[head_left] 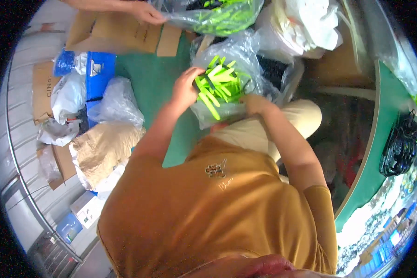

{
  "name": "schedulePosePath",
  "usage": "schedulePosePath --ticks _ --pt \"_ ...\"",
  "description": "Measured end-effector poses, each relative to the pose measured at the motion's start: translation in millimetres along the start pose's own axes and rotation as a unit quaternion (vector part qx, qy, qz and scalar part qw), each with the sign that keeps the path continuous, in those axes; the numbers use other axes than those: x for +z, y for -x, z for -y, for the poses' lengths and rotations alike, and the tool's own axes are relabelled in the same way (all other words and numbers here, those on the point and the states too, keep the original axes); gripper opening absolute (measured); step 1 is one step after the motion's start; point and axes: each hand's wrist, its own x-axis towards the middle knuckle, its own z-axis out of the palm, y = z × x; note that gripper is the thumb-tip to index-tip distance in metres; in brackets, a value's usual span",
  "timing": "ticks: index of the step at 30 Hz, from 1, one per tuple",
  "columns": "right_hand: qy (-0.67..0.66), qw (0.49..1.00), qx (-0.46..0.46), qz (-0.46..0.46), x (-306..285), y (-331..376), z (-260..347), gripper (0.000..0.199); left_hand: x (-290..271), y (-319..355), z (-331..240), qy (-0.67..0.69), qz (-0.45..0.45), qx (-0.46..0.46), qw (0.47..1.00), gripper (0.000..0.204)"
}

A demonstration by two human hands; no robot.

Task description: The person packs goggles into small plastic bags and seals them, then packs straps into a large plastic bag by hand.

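A bundle of neon-green strip-shaped pieces with black parts (217, 82) is in front of me, over a clear plastic bag (208, 114); I cannot make out their exact kind. My left hand (186, 88) is closed round the left edge of this bundle. At its lower right side is my right hand (255, 105), its fingers curled in against the bag and the green pieces; what they pinch is hidden. Behind the bundle the bag's crumpled film (238, 48) spreads over a dark container (269, 67).
Another person's hand (149, 12) reaches in at the top, beside a second bag of green pieces (227, 21) and an open cardboard box (118, 34). A blue bin (100, 69) and brown paper (104, 143) lie left. Black cables (398, 143) are on the right-hand green table (380, 120).
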Motion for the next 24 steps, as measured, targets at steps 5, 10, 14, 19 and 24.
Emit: schedulePosePath --ticks 5,10,14,19,24 --pt "-0.006 0.999 -0.02 0.034 -2.8 7.4 -1.3 0.053 -41.3 -25.3 -35.9 0.015 -0.102 -0.019 0.994 0.039" --pt "-0.023 0.999 -0.03 -0.019 7.3 -0.2 -8.7 0.049 -112.4 -84.4 -56.7 0.129 -0.128 0.001 0.983 0.037" --pt "-0.015 1.0 -0.023 -0.014 0.9 5.8 -5.6 0.048 -160.6 -171.5 -80.2 0.109 -0.154 0.025 0.982 0.028" --pt "-0.011 0.999 -0.034 -0.012 3.3 -1.8 -9.4 0.048 -147.5 -281.1 -49.2 0.231 -0.199 -0.024 0.952 0.04" --pt "-0.051 0.999 -0.002 -0.017 2.5 9.0 -15.7 0.044 -109.6 -307.5 -42.4 -0.065 0.114 -0.047 0.99 0.122"
